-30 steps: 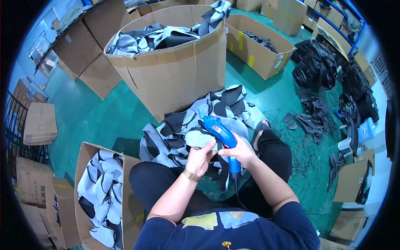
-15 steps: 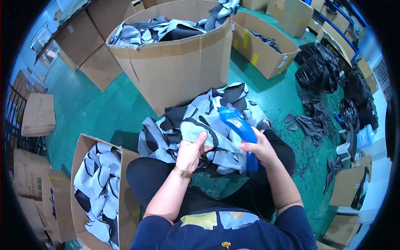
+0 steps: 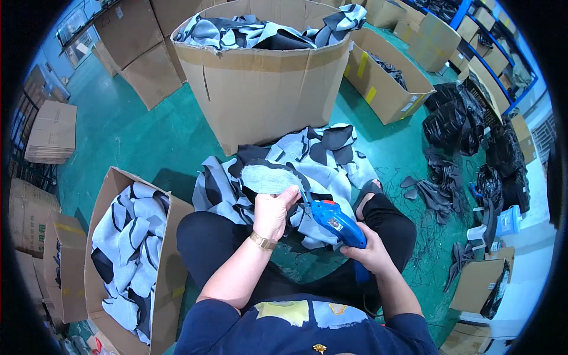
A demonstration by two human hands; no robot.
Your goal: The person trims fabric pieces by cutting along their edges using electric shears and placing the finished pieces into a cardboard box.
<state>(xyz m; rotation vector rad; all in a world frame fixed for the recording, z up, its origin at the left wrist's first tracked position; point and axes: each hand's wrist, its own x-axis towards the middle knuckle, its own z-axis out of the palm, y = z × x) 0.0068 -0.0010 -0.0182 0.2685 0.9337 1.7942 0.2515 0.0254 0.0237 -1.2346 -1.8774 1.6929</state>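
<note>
My left hand [image 3: 273, 214] is closed on a light grey fabric piece [image 3: 269, 179] with a dark edge, thumb on top of its lower right side. In my right hand [image 3: 368, 247] is a blue handheld electric cutter [image 3: 337, 223] with a red button. Its narrow tip lies at the right edge of the fabric piece, close to my left thumb; whether the blade touches the cloth I cannot tell. Beneath both hands a heap of grey and black fabric pieces [image 3: 319, 160] lies on the green floor between my legs.
A large cardboard box [image 3: 266, 89] of fabric stands in front, a smaller carton [image 3: 168, 260] of fabric at my left. Further right are a long carton [image 3: 378, 89], black plastic bags [image 3: 452, 115] and dark scraps [image 3: 441, 183] on the floor.
The cutter has swung lower and its tip now points at the fabric's right edge. The fabric piece is turned flatter toward me. The head view has shifted slightly.
</note>
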